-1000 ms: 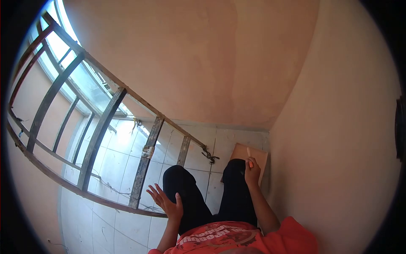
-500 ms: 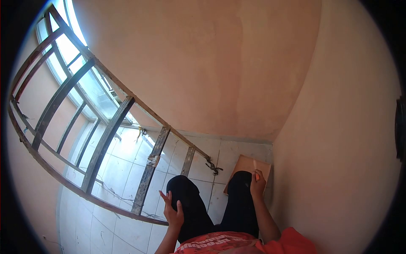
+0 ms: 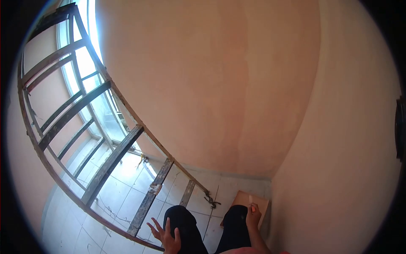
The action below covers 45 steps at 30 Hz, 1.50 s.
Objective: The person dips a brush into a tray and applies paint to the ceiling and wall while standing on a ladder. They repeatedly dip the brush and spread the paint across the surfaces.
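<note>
Pinching a slim, pale, orange-ended stick [image 3: 252, 206]: right hand [image 3: 254, 218]; left hand [image 3: 168, 238] splayed, nothing held.

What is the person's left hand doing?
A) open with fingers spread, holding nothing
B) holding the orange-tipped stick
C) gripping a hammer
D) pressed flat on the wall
A: the left hand is open, fingers spread, beside the metal frame; the orange-tipped stick is in the right hand.
</note>
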### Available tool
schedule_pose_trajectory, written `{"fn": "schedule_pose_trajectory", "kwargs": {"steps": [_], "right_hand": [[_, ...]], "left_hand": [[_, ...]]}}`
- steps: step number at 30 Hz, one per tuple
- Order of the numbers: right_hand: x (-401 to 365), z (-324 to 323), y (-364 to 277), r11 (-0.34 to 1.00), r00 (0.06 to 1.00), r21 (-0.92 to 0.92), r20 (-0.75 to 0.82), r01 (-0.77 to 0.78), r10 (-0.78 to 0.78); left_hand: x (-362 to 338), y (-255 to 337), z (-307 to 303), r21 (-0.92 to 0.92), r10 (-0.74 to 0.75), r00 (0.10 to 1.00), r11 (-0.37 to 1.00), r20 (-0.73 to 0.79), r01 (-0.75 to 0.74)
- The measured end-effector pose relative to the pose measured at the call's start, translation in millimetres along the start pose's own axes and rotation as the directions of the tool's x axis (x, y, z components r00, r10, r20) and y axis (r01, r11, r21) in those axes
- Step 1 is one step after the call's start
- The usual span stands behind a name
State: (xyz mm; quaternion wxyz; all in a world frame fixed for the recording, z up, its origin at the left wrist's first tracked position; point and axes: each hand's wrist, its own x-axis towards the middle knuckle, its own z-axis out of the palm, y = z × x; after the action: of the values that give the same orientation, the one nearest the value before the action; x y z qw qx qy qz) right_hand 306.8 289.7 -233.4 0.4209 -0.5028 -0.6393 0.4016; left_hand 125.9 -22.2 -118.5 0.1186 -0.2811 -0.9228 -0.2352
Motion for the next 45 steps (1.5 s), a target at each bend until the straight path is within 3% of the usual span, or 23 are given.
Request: {"fn": "schedule_pose_trajectory", "kwargs": {"steps": [2,3,7,9,12,16,18,22,24,25,27,31,33,34,36,40,42,43,44,45], "right_hand": [[3,7,9,1.0,1.0,0.011,-0.009,0.015,-0.015],[2,7,12,1.0,1.0,0.014,-0.015,0.018,-0.018],[4,14,15,0.997,0.998,0.045,-0.012,0.057,-0.057],[3,14,11,0.998,0.999,0.05,-0.002,0.045,-0.045],[3,12,8,0.998,1.0,0.052,0.014,0.022,-0.023],[1,12,3,0.999,1.0,0.05,0.002,0.021,-0.021],[0,11,0,0.998,1.0,0.059,-0.01,0.025,-0.024],[0,7,-4,0.996,0.998,0.068,-0.033,0.054,-0.052],[1,8,1,0.997,0.997,0.055,-0.047,0.058,-0.055],[2,9,3,0.997,0.996,0.041,-0.057,0.065,-0.063],[2,10,7,0.997,0.996,0.047,-0.063,0.066,-0.063],[3,7,5,0.997,0.998,0.075,-0.061,0.033,-0.028],[4,10,9,0.996,0.997,0.075,-0.064,0.05,-0.045],[4,11,11,0.995,0.996,0.074,-0.063,0.068,-0.063],[5,12,13,0.995,0.995,0.071,-0.067,0.076,-0.071],[5,13,6,0.998,0.997,0.013,-0.051,0.055,-0.054],[4,11,0,0.998,0.998,0.016,-0.045,0.053,-0.052],[3,11,-1,0.999,0.998,0.02,-0.038,0.05,-0.049],[3,10,0,0.999,0.998,0.017,-0.038,0.05,-0.05],[3,11,1,0.998,0.998,0.021,-0.038,0.051,-0.05]], "left_hand": [[0,-6,4,-0.174,0.086,0.996,0.981,0.016,-0.082],[4,-3,3,-0.527,0.003,0.965,0.838,0.262,0.141],[1,6,-1,-0.697,-0.156,0.97,0.675,0.187,0.243],[4,5,3,-0.176,-0.123,0.95,0.968,0.286,0.178],[7,11,0,-0.138,-0.054,0.987,0.988,0.153,0.076],[3,15,-9,-0.173,-0.06,0.989,0.981,0.136,0.083],[0,21,-14,-0.018,-0.053,0.998,0.998,0.044,0.054],[1,8,-1,-0.106,0.037,0.999,0.994,-0.015,-0.038],[9,7,3,-0.292,0.065,0.975,0.956,0.214,0.0],[10,7,4,-0.294,0.066,0.974,0.956,0.216,0.0],[11,6,7,-0.207,0.094,0.98,0.977,0.176,-0.056],[10,12,-1,-0.273,0.065,0.985,0.962,0.16,-0.019],[6,19,-8,-0.549,-0.117,0.983,0.817,0.14,0.175],[4,13,-6,-0.548,-0.119,0.983,0.817,0.139,0.176],[-5,-8,9,-0.399,-0.051,0.997,0.917,-0.066,0.021],[-10,-16,21,-0.517,-0.093,0.989,0.856,-0.113,0.022],[-3,-1,9,-0.573,-0.193,0.973,0.787,0.123,0.229],[3,6,4,-0.573,-0.192,0.973,0.787,0.125,0.229],[9,13,0,-0.315,-0.114,0.981,0.936,0.157,0.159],[11,16,-2,-0.034,-0.047,0.977,0.998,0.209,0.055]]}}
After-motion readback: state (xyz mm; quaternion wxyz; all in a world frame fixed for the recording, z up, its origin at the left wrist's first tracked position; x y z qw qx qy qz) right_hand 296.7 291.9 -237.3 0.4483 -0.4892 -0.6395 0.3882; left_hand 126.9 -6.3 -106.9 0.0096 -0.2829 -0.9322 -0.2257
